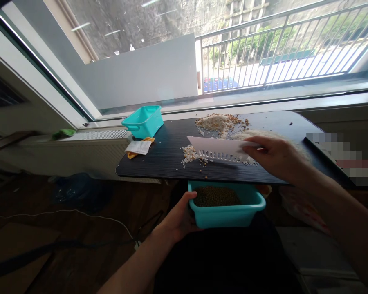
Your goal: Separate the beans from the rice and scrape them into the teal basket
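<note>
My left hand (178, 218) grips the left side of a teal plastic bin (230, 216) held just below the front edge of the black table (159, 157). The bin holds small dark green-brown grains (216, 197). My right hand (274, 157) holds a white slotted plastic scraper (217, 149) on edge on the tabletop. A small heap of mixed grains (190, 154) lies at the scraper's left end. Farther back sit a larger mixed pile (219, 122) and a white rice pile (265, 134).
A second teal bin (144, 121) stands at the table's back left corner. A white packet with orange edging (139, 148) lies beside it. A large window with a railing outside runs behind the table. Cables cross the dark floor on the left.
</note>
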The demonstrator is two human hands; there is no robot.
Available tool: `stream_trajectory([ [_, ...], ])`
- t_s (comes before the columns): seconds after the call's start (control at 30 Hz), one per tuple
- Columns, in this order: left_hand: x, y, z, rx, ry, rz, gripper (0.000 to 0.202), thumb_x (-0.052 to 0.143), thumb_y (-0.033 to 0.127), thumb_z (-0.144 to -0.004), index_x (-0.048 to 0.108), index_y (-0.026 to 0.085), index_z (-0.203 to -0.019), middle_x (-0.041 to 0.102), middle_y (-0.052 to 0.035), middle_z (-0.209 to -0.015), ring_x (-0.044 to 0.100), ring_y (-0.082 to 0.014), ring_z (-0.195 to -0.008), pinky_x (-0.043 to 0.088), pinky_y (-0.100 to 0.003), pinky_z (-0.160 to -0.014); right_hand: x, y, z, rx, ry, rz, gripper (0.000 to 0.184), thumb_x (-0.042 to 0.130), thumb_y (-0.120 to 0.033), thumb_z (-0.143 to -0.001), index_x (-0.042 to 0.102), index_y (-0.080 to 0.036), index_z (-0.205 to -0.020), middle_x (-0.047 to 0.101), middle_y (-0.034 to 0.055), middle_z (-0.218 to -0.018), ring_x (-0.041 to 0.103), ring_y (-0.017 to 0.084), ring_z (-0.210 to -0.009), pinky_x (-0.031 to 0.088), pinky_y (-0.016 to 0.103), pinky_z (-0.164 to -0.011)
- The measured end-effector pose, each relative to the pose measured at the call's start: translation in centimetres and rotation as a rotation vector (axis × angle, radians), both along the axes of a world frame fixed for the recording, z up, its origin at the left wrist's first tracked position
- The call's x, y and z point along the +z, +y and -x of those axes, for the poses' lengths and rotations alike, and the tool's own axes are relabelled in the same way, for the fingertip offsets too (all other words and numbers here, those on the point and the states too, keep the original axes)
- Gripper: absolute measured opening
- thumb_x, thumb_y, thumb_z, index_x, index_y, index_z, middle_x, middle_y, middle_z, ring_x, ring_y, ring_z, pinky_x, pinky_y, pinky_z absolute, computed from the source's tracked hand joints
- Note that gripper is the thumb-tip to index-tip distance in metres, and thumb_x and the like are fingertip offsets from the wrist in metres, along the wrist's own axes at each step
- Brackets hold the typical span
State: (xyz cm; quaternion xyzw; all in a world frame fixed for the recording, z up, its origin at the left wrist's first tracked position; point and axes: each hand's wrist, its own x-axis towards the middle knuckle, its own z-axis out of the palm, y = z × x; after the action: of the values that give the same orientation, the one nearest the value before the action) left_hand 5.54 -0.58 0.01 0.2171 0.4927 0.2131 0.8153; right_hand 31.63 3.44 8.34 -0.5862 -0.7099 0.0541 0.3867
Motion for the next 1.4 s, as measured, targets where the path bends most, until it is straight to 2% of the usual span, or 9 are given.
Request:
stream_trajectory([
  [0.2,-0.2,0.1,0.1,0.012,0.005,0.006,0.046,0.042,0.049,-0.085,0.055,0.019,-0.118,0.066,-0.0081,-0.105,0.063,-0.0210,-0.082,0.051,-0.034,-0.071,0.2,-0.3,0.1,0.016,0.007,0.038,0.022,0.058,-0.038,-0.081,0.073,-0.022,-0.087,0.071,0.0023,-0.075,0.063,0.016,-0.065,0.048,0.028,-0.061],
  [0.4,-0.2,0.1,0.3,0.006,0.014,0.005,0.044,0.045,0.050,-0.083,0.058,0.019,-0.111,0.065,-0.0069,-0.102,0.062,-0.0199,-0.081,0.051,-0.034,-0.072,0.9,-1.2,-0.1,0.033,0.049,0.011,0.023,0.056,-0.039,-0.081,0.071,-0.022,-0.084,0.070,0.0018,-0.076,0.062,0.016,-0.067,0.049,0.029,-0.062],
  [0.6,0.0,0.2,0.6,0.039,0.010,0.017,0.046,0.052,0.051,-0.078,0.059,0.018,-0.110,0.067,-0.0072,-0.097,0.062,-0.0204,-0.079,0.050,-0.033,-0.069,0.6,-1.1,-0.2,0.023,0.015,0.039,0.022,0.057,-0.038,-0.080,0.071,-0.022,-0.084,0.071,0.0014,-0.074,0.062,0.015,-0.063,0.048,0.027,-0.059],
  [0.77,0.0,0.3,1.0,0.052,0.015,0.017,0.047,0.052,0.052,-0.078,0.059,0.019,-0.110,0.067,-0.0061,-0.094,0.062,-0.0206,-0.078,0.050,-0.034,-0.071,0.2,-2.1,-0.5,-0.046,0.014,0.144,0.032,0.056,-0.046,-0.079,0.073,-0.021,-0.089,0.072,0.0027,-0.072,0.062,0.017,-0.059,0.047,0.030,-0.056],
  [0.97,-0.3,0.4,1.3,0.054,0.008,0.016,0.050,0.055,0.055,-0.076,0.059,0.019,-0.111,0.066,-0.0060,-0.093,0.062,-0.0209,-0.079,0.050,-0.035,-0.071,1.5,-4.2,-0.5,-0.111,0.037,0.181,0.040,0.055,-0.056,-0.073,0.073,-0.023,-0.086,0.069,0.0010,-0.066,0.058,0.016,-0.051,0.044,0.029,-0.048],
  [1.1,-0.4,0.4,1.8,0.070,0.009,0.024,0.046,0.052,0.054,-0.079,0.060,0.020,-0.108,0.066,-0.0047,-0.091,0.062,-0.0203,-0.078,0.050,-0.035,-0.072,1.7,-4.7,0.0,-0.077,0.055,0.165,0.035,0.056,-0.054,-0.073,0.072,-0.023,-0.081,0.072,0.0019,-0.070,0.061,0.018,-0.057,0.048,0.030,-0.052],
  [1.23,-0.5,0.5,3.0,0.060,-0.013,-0.007,0.046,0.051,0.054,-0.081,0.061,0.021,-0.111,0.067,-0.0043,-0.093,0.063,-0.0202,-0.079,0.051,-0.034,-0.073,0.8,-5.1,0.5,-0.073,0.075,0.183,0.034,0.057,-0.050,-0.076,0.073,-0.021,-0.086,0.074,0.0035,-0.075,0.064,0.019,-0.061,0.050,0.029,-0.054],
  [1.4,-0.5,0.9,4.5,0.095,0.019,-0.015,0.047,0.049,0.054,-0.082,0.059,0.021,-0.114,0.068,-0.0052,-0.093,0.064,-0.0210,-0.080,0.052,-0.035,-0.073,0.3,-4.9,1.9,0.051,0.090,0.172,0.032,0.058,-0.048,-0.080,0.074,-0.022,-0.088,0.072,0.0009,-0.070,0.062,0.017,-0.058,0.048,0.026,-0.053],
])
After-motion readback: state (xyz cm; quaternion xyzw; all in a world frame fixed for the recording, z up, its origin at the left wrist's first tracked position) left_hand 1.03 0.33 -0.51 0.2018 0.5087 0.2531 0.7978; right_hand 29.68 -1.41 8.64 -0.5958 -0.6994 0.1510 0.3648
